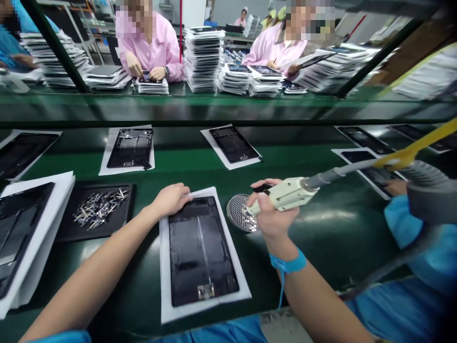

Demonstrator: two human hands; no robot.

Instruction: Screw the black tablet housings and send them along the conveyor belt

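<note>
In front of me an opened tablet lies on a sheet of white foam paper, its dark inside facing up. My left hand grips the tablet's far left corner, fingers bent over the edge. To the right, my right hand is wrapped around a cream electric screwdriver with a grey cable. The screwdriver's tip end is at a round perforated metal plate, partly hidden by the fingers; whether it touches cannot be seen. A blue wrist strap is on my right wrist.
At left, a black tray holds small metal parts beside stacked tablets on paper. More tablets lie along the green belt. A yellow strap and grey hose hang at right. Co-workers in pink sit opposite behind tall stacks.
</note>
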